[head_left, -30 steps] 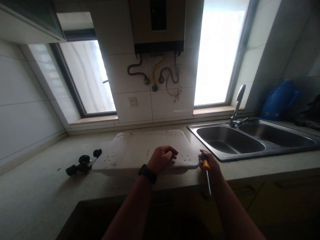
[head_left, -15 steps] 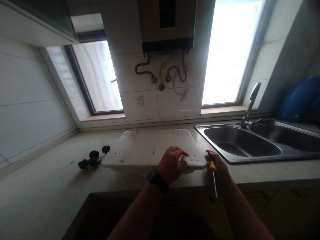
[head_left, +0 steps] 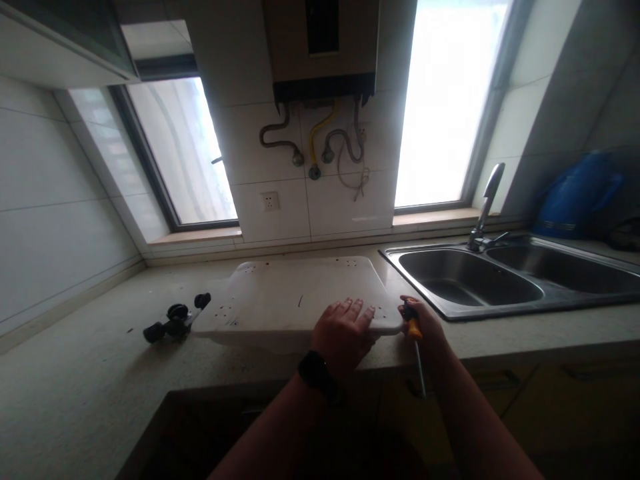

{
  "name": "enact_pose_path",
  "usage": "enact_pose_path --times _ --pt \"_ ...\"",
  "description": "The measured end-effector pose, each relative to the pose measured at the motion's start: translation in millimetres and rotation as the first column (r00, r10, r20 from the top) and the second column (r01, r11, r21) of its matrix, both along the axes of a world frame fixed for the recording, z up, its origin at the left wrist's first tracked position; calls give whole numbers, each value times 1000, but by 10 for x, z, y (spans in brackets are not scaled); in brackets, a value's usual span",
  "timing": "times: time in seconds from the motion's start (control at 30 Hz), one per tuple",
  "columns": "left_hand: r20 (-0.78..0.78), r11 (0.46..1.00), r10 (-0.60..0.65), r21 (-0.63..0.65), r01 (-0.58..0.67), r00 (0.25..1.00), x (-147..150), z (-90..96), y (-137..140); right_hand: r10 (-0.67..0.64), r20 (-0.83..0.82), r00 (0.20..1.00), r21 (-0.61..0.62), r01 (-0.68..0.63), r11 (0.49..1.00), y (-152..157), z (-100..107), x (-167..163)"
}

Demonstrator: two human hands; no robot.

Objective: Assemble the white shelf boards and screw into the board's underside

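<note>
A white plastic panel (head_left: 280, 293) with rounded corners and small groups of holes near each corner lies on the counter. My left hand (head_left: 344, 330), a dark watch on its wrist, rests on the panel's front right part with fingers stretched over the surface. Just past the panel's right front corner, my right hand (head_left: 425, 327) grips a screwdriver (head_left: 415, 330) by its orange and dark handle. The metal shaft points down toward the counter's front edge. Left of the panel sit several black caster wheels (head_left: 176, 320) in a cluster.
A double steel sink (head_left: 465, 310) with a faucet (head_left: 485, 213) is set into the counter (head_left: 80, 387) on the right. Behind it stands a blue jug-like container (head_left: 575, 197). A water heater (head_left: 323, 53) with pipes hangs on the tiled wall.
My left hand's fingers have gone from curled, thumb and finger together near the corner holes, to lying flat on the panel. My right hand still holds the screwdriver. The view has shifted slightly.
</note>
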State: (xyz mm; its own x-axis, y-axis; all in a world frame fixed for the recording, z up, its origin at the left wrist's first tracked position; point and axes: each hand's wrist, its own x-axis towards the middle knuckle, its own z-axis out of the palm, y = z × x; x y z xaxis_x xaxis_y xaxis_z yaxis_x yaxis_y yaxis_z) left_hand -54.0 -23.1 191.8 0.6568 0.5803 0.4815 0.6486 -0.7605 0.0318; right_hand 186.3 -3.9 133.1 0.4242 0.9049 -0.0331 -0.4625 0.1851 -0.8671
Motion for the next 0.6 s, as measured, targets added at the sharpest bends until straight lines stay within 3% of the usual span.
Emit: enact_pose_path --times 0.23,0.6 --pt "-22 997 -74 -24 74 997 -192 21 -101 50 35 998 52 -51 997 24 -67 25" --pt "-105 956 -290 4 293 951 -672 -161 -204 50 73 996 75 -56 996 44 -106 36"
